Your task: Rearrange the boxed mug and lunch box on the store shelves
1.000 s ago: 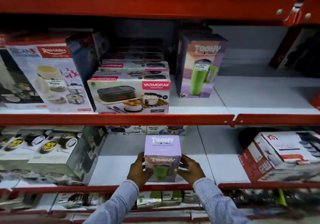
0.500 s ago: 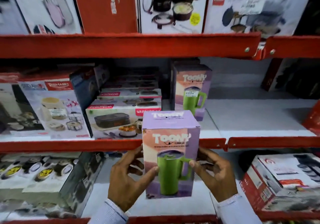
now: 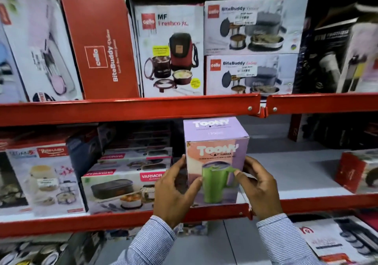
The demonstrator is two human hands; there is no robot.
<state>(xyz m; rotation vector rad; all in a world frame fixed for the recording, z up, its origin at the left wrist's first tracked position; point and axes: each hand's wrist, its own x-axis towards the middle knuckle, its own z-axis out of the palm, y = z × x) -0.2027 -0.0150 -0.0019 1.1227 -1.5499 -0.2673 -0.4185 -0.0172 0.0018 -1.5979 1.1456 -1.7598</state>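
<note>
The boxed mug [image 3: 214, 152] is a lilac carton printed with a green tumbler. It stands upright at the front edge of the middle shelf [image 3: 296, 174], and whether its base rests on the shelf I cannot tell. My left hand [image 3: 173, 193] grips its left side and my right hand [image 3: 259, 187] grips its right side. Left of it lies the Varmora lunch box [image 3: 122, 185], a white and red carton on the same shelf, with more of the same stacked behind it. The other mug box from earlier is hidden behind the one I hold.
The red shelf rail [image 3: 122, 109] runs just above the mug box. Lunch box cartons [image 3: 251, 27] fill the top shelf. A Rishabh carton [image 3: 45, 181] stands at the left, a red and white box [image 3: 358, 170] at the far right. Bare white shelf lies right of the mug box.
Both hands lifted the mug box from the lower shelf up to the middle shelf's front edge. My view tilted upward, showing the top shelf.
</note>
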